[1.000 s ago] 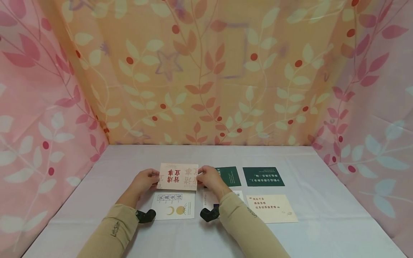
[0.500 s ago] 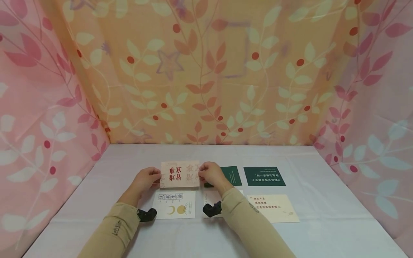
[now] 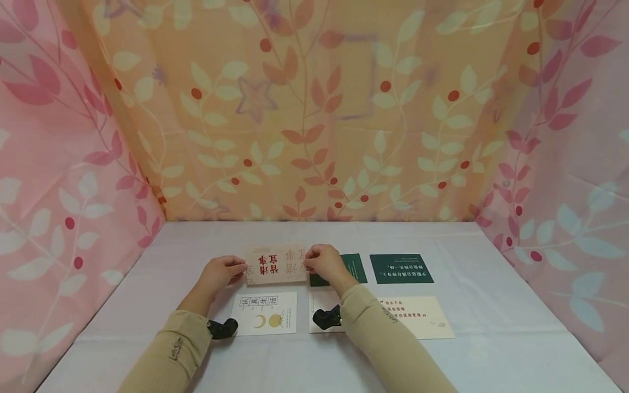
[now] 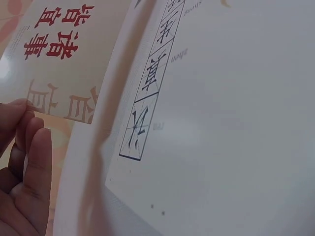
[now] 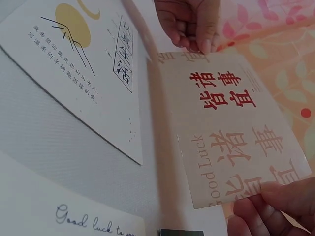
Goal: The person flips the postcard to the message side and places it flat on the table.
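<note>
A cream postcard (image 3: 282, 264) with red and tan Chinese characters is raised, tilted, above the far left part of the table. My left hand (image 3: 222, 273) pinches its left edge between thumb and fingers. At the opposite edge my right hand (image 3: 326, 264) has the same pinch, and the right wrist view shows the thumb (image 5: 280, 192) on the printed face. Just nearer to me lies a white postcard (image 3: 255, 314) with a gold sun and moon. Under my right forearm, another white postcard (image 3: 319, 299) is partly hidden. My right hand overlaps a dark green postcard (image 3: 357, 268).
Farther right lie a second dark green postcard (image 3: 402, 269) and, nearer to me, a cream postcard (image 3: 425, 319) with red writing, partly behind my right sleeve. A white cloth covers the table (image 3: 147, 349). Patterned curtains (image 3: 314, 136) enclose it at the back and sides.
Both hands have carried the cream postcard slightly away from me and to the right. Its near edge has parted from the sun-and-moon postcard, and its face now tilts more.
</note>
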{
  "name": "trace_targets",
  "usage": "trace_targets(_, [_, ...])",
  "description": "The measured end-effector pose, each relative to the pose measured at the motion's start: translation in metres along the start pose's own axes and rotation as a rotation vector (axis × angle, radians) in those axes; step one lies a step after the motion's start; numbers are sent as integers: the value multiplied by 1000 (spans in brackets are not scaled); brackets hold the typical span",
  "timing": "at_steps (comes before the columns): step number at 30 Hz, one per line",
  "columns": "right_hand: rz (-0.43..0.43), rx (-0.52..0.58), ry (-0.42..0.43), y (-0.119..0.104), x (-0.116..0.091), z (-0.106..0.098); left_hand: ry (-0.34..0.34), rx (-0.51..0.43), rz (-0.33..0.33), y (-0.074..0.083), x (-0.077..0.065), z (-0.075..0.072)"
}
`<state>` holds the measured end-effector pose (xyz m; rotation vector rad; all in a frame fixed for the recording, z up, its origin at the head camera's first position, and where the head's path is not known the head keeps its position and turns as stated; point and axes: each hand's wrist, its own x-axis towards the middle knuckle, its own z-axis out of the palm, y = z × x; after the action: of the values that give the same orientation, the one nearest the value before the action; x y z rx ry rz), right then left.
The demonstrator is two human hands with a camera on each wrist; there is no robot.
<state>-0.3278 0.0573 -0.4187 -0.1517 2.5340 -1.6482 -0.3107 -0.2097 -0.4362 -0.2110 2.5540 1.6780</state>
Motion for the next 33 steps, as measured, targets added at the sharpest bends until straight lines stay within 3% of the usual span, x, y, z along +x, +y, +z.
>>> trace_targets(10, [3, -84, 19, 2, 1, -3, -16, -34, 0, 2, -1, 2])
trace_targets(20, [28, -56, -4, 3, 2, -5, -26, -82, -17, 2, -1, 0])
trace_targets(33, [41, 104, -43, 5, 1, -4, -50, -101, -5, 4, -4, 1])
